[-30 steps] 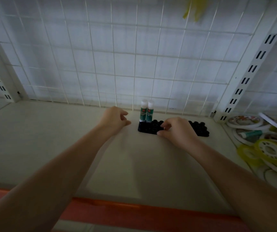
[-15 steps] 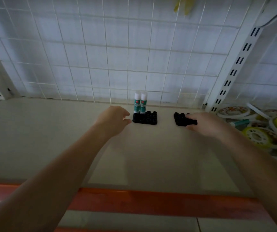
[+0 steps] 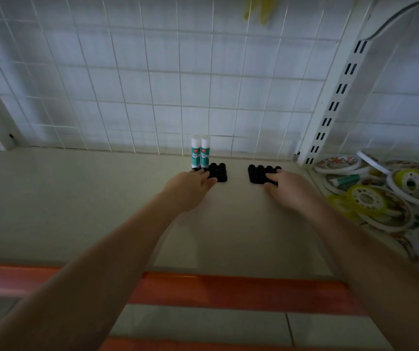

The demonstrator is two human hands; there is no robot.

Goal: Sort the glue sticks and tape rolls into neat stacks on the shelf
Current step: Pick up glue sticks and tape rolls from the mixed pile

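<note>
Two white-and-green glue sticks (image 3: 200, 153) stand upright at the back of the shelf (image 3: 89, 198), in the far-left corner of a black socket holder (image 3: 218, 172). My left hand (image 3: 190, 184) reaches to this holder with straight fingers touching its left part, at the foot of the sticks. A second black socket holder (image 3: 258, 172) lies apart to the right. My right hand (image 3: 288, 187) pinches its right side, thumb on top. Tape rolls (image 3: 370, 201) lie in a loose pile at the far right, with one glue stick (image 3: 345, 179) lying among them.
A white wire grid (image 3: 152, 84) closes the back of the shelf. A slotted white upright (image 3: 329, 107) separates this bay from the tape pile. The shelf's front edge is an orange strip (image 3: 228, 287).
The black holder has come apart into two pieces: my right hand drew one piece to the right. My left hand moved forward onto the left piece.
</note>
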